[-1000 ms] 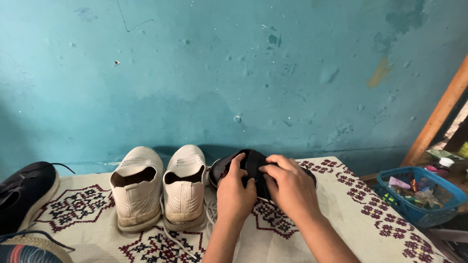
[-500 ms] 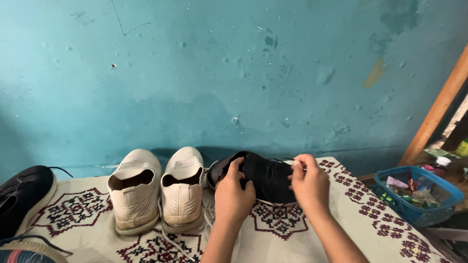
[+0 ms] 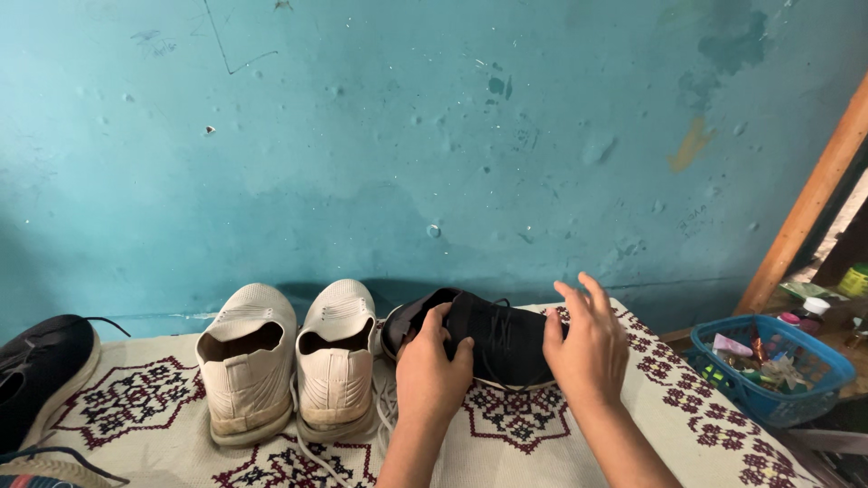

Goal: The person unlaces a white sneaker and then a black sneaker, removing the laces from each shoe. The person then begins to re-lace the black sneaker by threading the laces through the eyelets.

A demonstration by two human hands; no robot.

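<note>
One black shoe (image 3: 495, 339) lies on its side on the embroidered cloth (image 3: 633, 398), against the foot of the teal wall (image 3: 407, 163), sole edge toward the person. The left hand (image 3: 434, 366) presses on the heel end, fingers curled over the collar and gripping it. The right hand (image 3: 589, 348) rests against the toe end, palm on the shoe, fingers spread and extended upward, not closed on anything. Two white slip-on shoes (image 3: 294, 357) stand side by side just left of the black shoe, heels toward the person, with loose white laces (image 3: 384, 411) trailing between them and the left wrist. One further black shoe (image 3: 41, 375) sits at the far left edge. One blue basket (image 3: 768, 366) of small items stands off the cloth, to the right.
</note>
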